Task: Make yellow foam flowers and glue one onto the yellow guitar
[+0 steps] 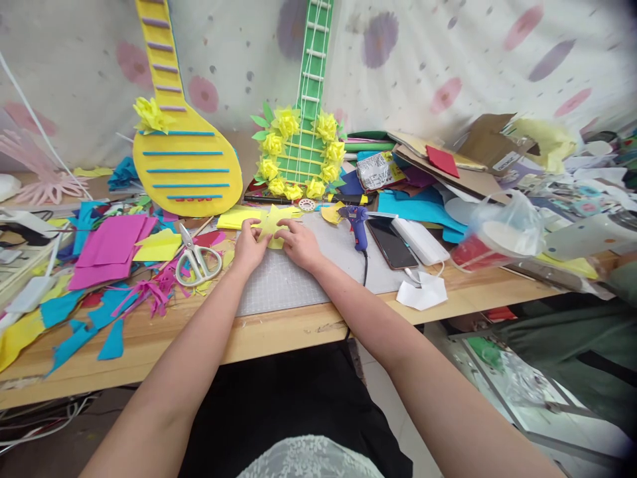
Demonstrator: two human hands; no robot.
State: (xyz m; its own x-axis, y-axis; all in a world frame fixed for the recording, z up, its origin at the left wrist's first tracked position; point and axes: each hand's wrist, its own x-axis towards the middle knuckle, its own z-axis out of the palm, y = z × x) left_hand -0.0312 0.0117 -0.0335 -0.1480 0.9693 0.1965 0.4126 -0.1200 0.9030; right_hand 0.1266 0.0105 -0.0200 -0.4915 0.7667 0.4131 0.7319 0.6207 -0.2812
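Note:
Between both hands is a yellow paper flower cutout [271, 222] with pointed petals, held above the grey cutting mat [279, 282]. My left hand [249, 247] pinches its left side, and my right hand [301, 244] has its fingers closed on the right side. Just behind lie folded yellow paper sheets [233, 218]. A green paper guitar [304, 156] ringed with yellow flowers leans at the back. To its left stands a yellow paper lute shape [186, 162] with blue strips and one yellow flower. White-handled scissors [199, 263] rest left of my left hand.
A purple glue gun [356, 226] stands right of my hands, its cord running over the mat. Beyond it are a phone [391, 243], a white power bank [421, 241] and a bagged red cup [490, 244]. Magenta sheets [107, 249] and blue scraps [112, 340] cover the left side.

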